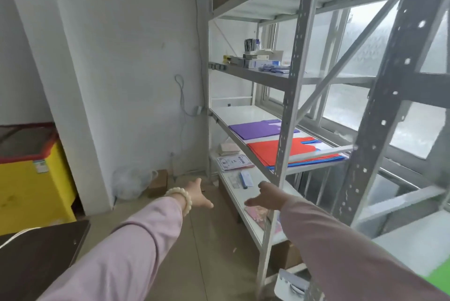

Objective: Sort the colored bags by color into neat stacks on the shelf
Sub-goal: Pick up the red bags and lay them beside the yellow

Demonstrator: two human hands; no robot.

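A grey metal shelf unit (291,96) stands at right by the window. On its middle white board lies a flat purple bag (258,129), and nearer me a red bag (272,151) on top of blue bags (314,161) whose edges stick out. My left hand (197,194), with a bead bracelet at the wrist, reaches forward over the floor, fingers spread and empty. My right hand (267,196) reaches out below the red bag, in front of the lower board, fingers apart, holding nothing.
The lower board (239,194) carries papers, a pen and a pink patterned item. Small boxes sit on the upper board (258,58). A yellow chest with a red rim (31,176) stands at left, a dark table (41,254) near me, a plastic bag and carton by the wall.
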